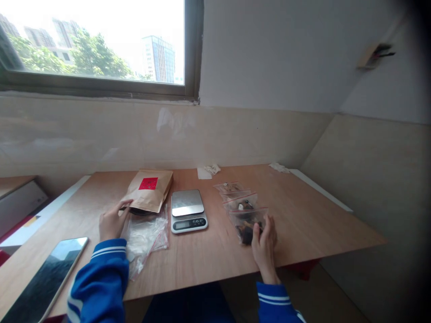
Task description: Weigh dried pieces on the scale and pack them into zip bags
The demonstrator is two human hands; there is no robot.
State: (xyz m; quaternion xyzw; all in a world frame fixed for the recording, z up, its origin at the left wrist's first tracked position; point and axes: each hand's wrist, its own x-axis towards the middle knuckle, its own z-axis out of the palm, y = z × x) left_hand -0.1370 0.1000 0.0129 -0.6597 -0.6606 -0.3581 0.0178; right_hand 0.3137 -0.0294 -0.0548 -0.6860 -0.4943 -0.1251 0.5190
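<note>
My left hand (112, 220) rests at the lower left corner of a brown kraft paper bag (148, 190) with a red label. Its fingers touch the paper, but I cannot tell whether they grip it. Something dark shows at the bag's lower edge. Below the bag lies a crumpled clear plastic zip bag (144, 240). My right hand (264, 240) pinches the nearest small zip bag (247, 226), which holds dark pieces. Behind it lie several similar small zip bags (235, 193). A digital kitchen scale (187, 210) stands between my hands.
A smartphone (43, 278) lies at the near left of the wooden table (303, 224). White paper scraps (208, 171) sit against the back wall, and another scrap (279, 167) lies to their right. A tiled wall rises behind and to the right, below a window (94, 45).
</note>
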